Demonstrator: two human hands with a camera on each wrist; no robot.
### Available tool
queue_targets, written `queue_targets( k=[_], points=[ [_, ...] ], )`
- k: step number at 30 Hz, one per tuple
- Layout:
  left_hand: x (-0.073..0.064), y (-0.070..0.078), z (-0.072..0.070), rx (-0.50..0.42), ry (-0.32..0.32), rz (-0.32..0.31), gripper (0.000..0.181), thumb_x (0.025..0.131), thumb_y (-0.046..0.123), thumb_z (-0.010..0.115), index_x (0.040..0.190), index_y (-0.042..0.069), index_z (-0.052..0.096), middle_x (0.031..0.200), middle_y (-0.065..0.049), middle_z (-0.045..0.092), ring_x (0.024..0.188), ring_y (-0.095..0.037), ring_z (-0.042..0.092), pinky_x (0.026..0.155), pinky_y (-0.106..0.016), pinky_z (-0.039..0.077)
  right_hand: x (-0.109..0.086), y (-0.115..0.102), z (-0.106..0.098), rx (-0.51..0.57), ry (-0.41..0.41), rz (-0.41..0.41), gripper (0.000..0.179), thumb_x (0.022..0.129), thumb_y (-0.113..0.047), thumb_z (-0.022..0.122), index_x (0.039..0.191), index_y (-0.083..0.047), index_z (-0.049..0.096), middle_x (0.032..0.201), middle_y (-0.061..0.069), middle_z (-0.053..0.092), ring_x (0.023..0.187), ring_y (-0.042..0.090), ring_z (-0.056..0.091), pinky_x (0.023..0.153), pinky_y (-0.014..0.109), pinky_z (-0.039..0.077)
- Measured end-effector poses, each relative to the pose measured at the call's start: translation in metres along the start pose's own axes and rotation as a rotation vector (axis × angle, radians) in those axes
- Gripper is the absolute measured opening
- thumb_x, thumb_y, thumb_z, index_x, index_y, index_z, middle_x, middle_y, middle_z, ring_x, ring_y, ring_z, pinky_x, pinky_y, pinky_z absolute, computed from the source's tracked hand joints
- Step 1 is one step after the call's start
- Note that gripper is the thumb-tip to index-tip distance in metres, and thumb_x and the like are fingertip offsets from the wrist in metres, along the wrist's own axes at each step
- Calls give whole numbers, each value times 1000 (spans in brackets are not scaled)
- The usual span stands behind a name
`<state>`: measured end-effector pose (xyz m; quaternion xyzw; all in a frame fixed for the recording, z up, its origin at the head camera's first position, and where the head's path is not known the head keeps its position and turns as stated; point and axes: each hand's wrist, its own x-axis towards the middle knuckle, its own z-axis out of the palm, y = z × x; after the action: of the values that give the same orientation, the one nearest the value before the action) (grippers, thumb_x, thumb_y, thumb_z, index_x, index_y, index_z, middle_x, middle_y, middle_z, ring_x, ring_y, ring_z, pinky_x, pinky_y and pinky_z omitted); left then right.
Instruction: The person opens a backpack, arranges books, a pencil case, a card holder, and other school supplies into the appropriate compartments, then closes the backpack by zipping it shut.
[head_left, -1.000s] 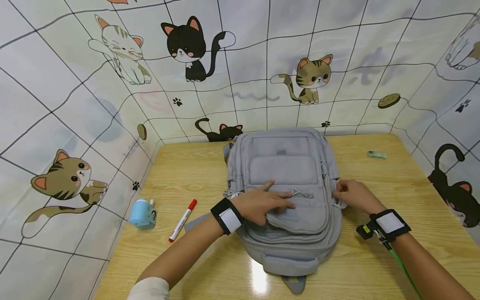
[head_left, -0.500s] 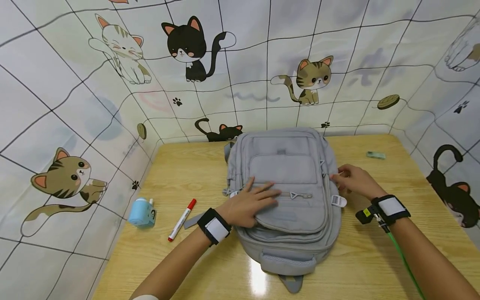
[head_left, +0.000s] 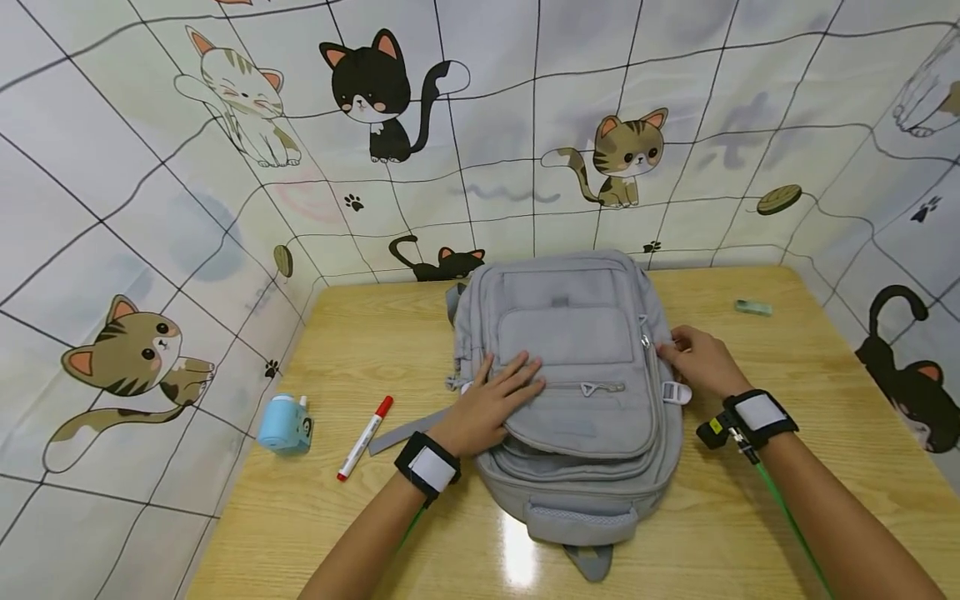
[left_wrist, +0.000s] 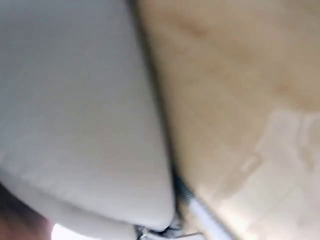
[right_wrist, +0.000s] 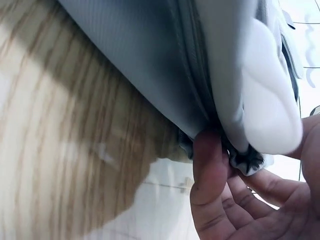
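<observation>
A grey backpack (head_left: 566,333) lies front side up on the wooden table, its top handle (head_left: 581,522) toward me. My left hand (head_left: 483,408) rests with spread fingers on the lower left of the front pocket. At the backpack's right side, my right hand (head_left: 701,358) has its fingers curled at the edge, beside a zipper pull (head_left: 646,341) and above a white buckle (head_left: 677,392). In the right wrist view the fingers (right_wrist: 207,170) grip gathered fabric at the side; their tips are partly hidden. The left wrist view is blurred and shows mostly grey fabric (left_wrist: 85,110).
Left of the backpack lie a red-capped marker (head_left: 365,437) and a grey strap (head_left: 405,432). A light blue pencil sharpener (head_left: 285,423) stands at the table's left edge. A small green item (head_left: 753,308) lies at the back right. Cat-print cloth walls (head_left: 510,167) surround the table.
My right hand has moved up from the white buckle along the backpack's right side. My left hand has shifted left and now lies flatter on the front pocket.
</observation>
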<state>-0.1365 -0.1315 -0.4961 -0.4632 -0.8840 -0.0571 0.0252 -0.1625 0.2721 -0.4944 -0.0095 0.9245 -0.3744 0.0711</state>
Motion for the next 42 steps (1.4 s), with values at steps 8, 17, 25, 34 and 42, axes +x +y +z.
queue_targets(
  k=[8,17,25,34,42],
  points=[
    [17,-16,-26,-114,207,11,44,93,5,75,136,15,72,146,-6,69,140,-24,62,108,-55,50,1,4,-3,1,-23,-6,58,111,-39,53,142,10,52,127,36,63,76,18,68,65,34,55],
    [46,-37,-41,-308,352,-137,19,100,34,73,107,17,75,89,2,76,75,-13,66,71,-33,53,1,5,-3,-61,-7,-26,62,111,-39,54,145,13,49,121,35,68,91,33,72,74,38,55],
    [56,-52,-44,-326,482,-150,16,104,24,69,112,10,70,83,-5,71,62,-14,58,62,-29,47,-1,0,-3,-54,-25,-58,59,112,-34,57,147,12,48,118,35,70,87,30,74,68,36,55],
    [63,-57,-39,-372,549,-252,17,108,25,62,102,9,62,68,2,42,57,-13,42,59,-26,34,-2,2,1,-63,17,-61,56,111,-33,57,146,10,51,108,30,74,80,23,72,66,33,52],
    [62,-57,-38,-385,553,-257,19,108,28,63,99,11,61,67,3,37,55,-12,38,57,-26,30,-8,-9,-5,-173,43,-87,62,112,-38,55,146,13,49,108,32,73,83,33,73,67,44,56]
  ],
)
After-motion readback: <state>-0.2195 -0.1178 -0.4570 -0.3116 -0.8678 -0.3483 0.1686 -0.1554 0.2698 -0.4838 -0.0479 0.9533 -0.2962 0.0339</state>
